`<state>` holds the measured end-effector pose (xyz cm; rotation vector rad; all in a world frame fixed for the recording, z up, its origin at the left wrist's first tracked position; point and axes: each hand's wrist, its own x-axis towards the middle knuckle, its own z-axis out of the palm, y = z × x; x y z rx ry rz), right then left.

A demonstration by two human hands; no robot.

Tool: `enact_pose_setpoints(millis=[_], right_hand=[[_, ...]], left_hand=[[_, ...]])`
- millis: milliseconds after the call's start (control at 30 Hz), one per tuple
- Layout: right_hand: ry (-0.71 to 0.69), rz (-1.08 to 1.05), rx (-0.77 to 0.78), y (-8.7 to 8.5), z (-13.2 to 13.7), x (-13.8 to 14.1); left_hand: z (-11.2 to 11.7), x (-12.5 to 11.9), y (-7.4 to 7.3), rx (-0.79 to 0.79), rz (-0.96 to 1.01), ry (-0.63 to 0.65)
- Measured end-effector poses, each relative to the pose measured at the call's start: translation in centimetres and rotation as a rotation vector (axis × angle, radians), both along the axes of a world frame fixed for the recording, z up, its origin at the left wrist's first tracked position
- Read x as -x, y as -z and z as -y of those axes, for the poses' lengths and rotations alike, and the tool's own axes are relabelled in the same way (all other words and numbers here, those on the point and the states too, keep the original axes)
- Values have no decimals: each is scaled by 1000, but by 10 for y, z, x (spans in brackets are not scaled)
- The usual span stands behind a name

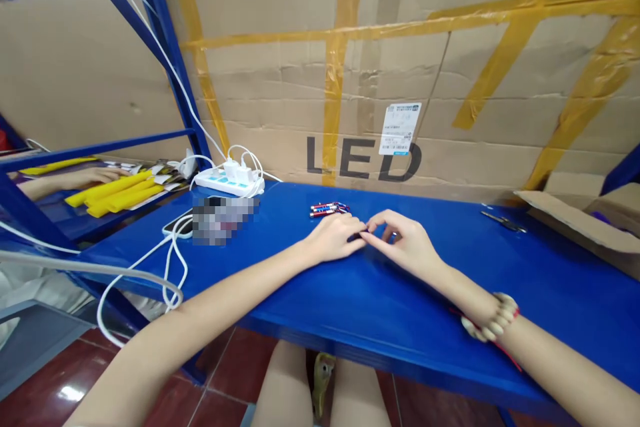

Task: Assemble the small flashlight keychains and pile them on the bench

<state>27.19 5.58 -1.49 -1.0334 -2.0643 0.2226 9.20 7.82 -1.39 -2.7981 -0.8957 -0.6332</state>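
Both hands meet in the middle of the blue desk [380, 320]. The left hand [335, 237] and the right hand [407, 243] are nearly closed, their fingertips pinching together one small dark piece [361, 235], too small to identify. Just behind the left hand lies one little pile of thin red and blue sticks [329, 209]; their number is not countable. Further left stands one white power strip [227, 181] with two white chargers. One beaded bracelet [493, 320] is on the right wrist.

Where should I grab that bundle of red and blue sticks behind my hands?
Probably pinch the bundle across its middle, coming from above with the left hand, which is nearest: the sticks lie flat on the blue table, running left to right.
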Motion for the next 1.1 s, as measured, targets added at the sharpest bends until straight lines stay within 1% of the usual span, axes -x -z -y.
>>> enact_pose_setpoints(millis=[133, 300, 533, 633, 833, 967, 1100], right_hand=[[-39, -59, 7, 0, 1, 0], [-57, -55, 5, 2, 1, 0], [1, -44, 25, 3, -4, -1], [-38, -40, 53, 2, -5, 0], [-168, 62, 103, -3, -3, 4], [-114, 0, 67, -10, 0, 2], [-104, 126, 7, -17, 3, -3]], left_hand=[[2, -2, -3, 66, 28, -1], [1, 1, -9, 147, -48, -18], [-1, 2, -5, 150, -63, -28], [0, 3, -5, 160, -80, -31], [2, 8, -8, 268, -172, -31], [3, 9, -10, 356, -29, -75], [1, 10, -12, 431, 84, -84]])
